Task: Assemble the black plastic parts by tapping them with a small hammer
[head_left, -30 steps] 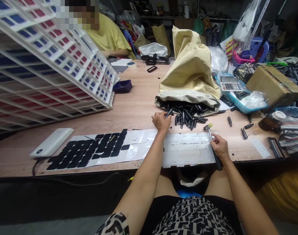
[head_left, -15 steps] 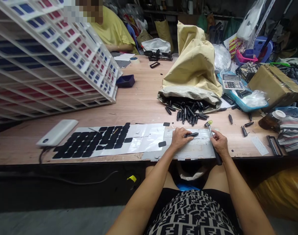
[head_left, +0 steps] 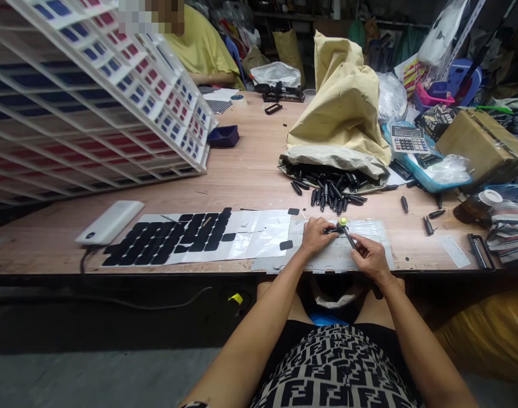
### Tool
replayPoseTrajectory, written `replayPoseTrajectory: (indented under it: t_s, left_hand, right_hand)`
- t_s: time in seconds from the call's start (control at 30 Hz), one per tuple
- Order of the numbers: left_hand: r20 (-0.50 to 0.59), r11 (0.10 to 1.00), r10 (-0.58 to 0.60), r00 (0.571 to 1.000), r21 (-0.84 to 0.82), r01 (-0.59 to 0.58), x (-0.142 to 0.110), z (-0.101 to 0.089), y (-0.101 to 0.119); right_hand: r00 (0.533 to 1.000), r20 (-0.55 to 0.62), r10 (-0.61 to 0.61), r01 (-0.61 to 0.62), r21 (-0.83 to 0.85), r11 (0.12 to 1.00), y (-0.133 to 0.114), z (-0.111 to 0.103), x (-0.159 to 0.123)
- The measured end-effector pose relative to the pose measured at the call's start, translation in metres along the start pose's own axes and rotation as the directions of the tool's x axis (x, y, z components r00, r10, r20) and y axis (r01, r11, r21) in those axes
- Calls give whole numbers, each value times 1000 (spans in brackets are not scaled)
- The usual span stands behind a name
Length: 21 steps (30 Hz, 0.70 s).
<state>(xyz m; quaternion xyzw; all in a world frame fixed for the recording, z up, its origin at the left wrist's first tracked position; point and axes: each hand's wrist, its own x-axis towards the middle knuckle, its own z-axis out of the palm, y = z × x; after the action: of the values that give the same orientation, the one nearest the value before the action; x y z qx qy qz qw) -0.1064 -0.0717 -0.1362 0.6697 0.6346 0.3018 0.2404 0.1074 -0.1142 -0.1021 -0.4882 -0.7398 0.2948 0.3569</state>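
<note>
My left hand (head_left: 316, 236) rests on a pale translucent board (head_left: 380, 243) at the table's front edge, its fingers closed on a small black tapered tube (head_left: 332, 230). In my right hand (head_left: 370, 258) is a small hammer (head_left: 349, 238) with a silver shaft, a dark handle and a yellowish face. The hammer's head is over the black tube, at its right end; whether they touch I cannot tell. Just beyond the board, a heap of similar black tubes (head_left: 327, 192) spills from the mouth of a beige sack (head_left: 339, 113).
To the left lies a white sheet (head_left: 259, 238) with black stickers, beside a white device (head_left: 110, 222) with a cable. A white lattice basket (head_left: 157, 107) leans in at upper left. A calculator (head_left: 409, 140), carton (head_left: 484, 141) and jar (head_left: 475, 207) stand right. A person (head_left: 208, 51) sits opposite.
My right hand has swung the hammer leftward, bringing its head from beside the board's far edge to over the black tube. My left hand keeps hold of the tube. The whole view has shifted slightly.
</note>
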Motion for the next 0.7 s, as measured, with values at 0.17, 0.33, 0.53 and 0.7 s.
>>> replayPoseTrajectory:
  t_s: [0.17,0.33,0.53,0.7]
  left_hand:
    - [-8,1000,-4,1000,9,4,0,1,-1]
    - [-10,1000,7,1000,-5,-7,1,2,-2]
    - [-7,1000,2,1000,0,-2,1,3,-3]
    - [4,1000,-5,1000,8,5,0,3,-2]
  right_hand:
    - [1000,21,-15,16,-49,999,3,2,0]
    - [998,-46,48,-49,-35,998,7,-5,2]
    - [998,-20,56,-56,-24,998,14,-9,0]
    - [985,-118,129,-130,-1,992,31,-19,7]
